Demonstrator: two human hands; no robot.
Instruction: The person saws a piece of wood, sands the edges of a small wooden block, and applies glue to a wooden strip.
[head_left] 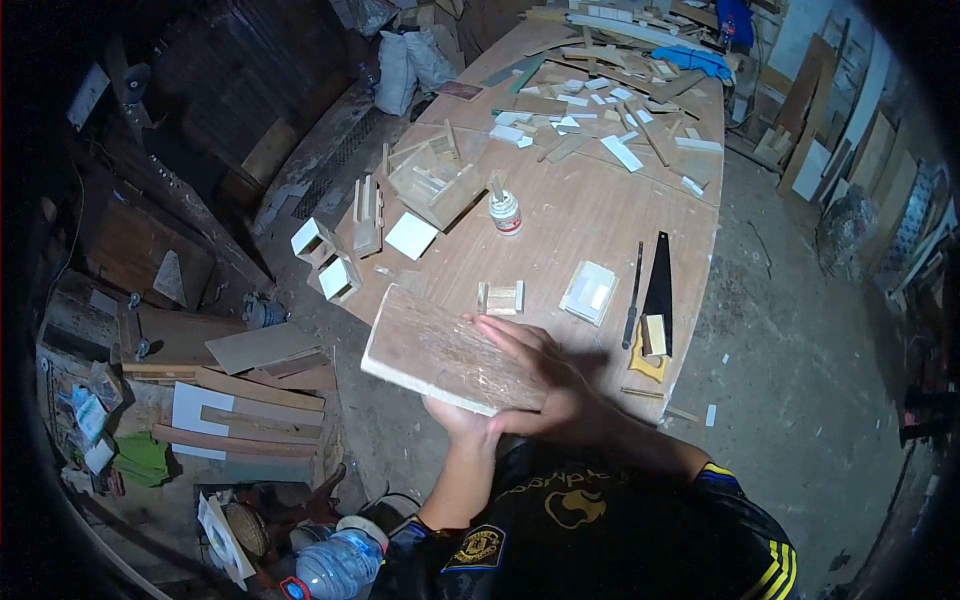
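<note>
A rectangular wooden board (440, 350) with pale edges is held tilted in front of my body, past the near edge of the table. Its upper face has shiny, wet-looking patches. My left hand (465, 415) supports it from below, its fingers mostly hidden under the board. Along the right side, my right hand (535, 350) grips the board, with fingers reaching over its far edge. Just beyond on the table are a small wooden piece (500, 297), a white block (589, 292) and a white jar (505, 212) with a brush in it.
A handsaw (657, 290) with a yellow handle and a thin dark rod-like tool (633, 300) lie at the right. Small wooden boxes (435, 185) stand at the left table edge. Scrap wood (600, 110) covers the far end. A water bottle (340, 565) is at lower left.
</note>
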